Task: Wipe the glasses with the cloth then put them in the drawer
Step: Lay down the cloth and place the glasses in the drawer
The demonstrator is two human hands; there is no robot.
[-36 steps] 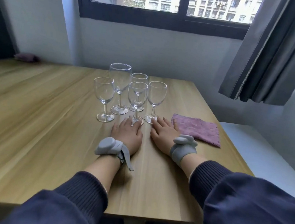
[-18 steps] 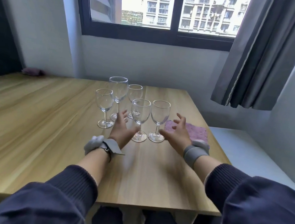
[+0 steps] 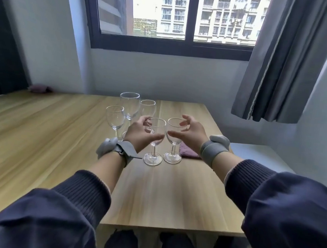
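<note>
Several clear wine glasses stand grouped on the wooden table (image 3: 54,142). My left hand (image 3: 140,134) hovers at the bowl of the front middle glass (image 3: 153,155), thumb in front, fingers loosely curved behind; a firm grip is not evident. My right hand (image 3: 193,134) is raised with fingers spread just right of and behind the front right glass (image 3: 173,145), holding nothing. A left glass (image 3: 114,118), a tall glass (image 3: 129,103) and a small back glass (image 3: 148,106) stand behind. The purple cloth (image 3: 188,152) lies flat under my right wrist, mostly hidden. No drawer is in view.
The table runs wide to the left, with a small purple object (image 3: 39,88) at its far left corner. A grey curtain (image 3: 276,75) hangs at the right. A white surface (image 3: 257,155) adjoins the table's right edge. My legs show under the near edge.
Both hands lifted off the tabletop and rose to bowl height at the two front glasses. My head tilted up, so more of the window shows.
</note>
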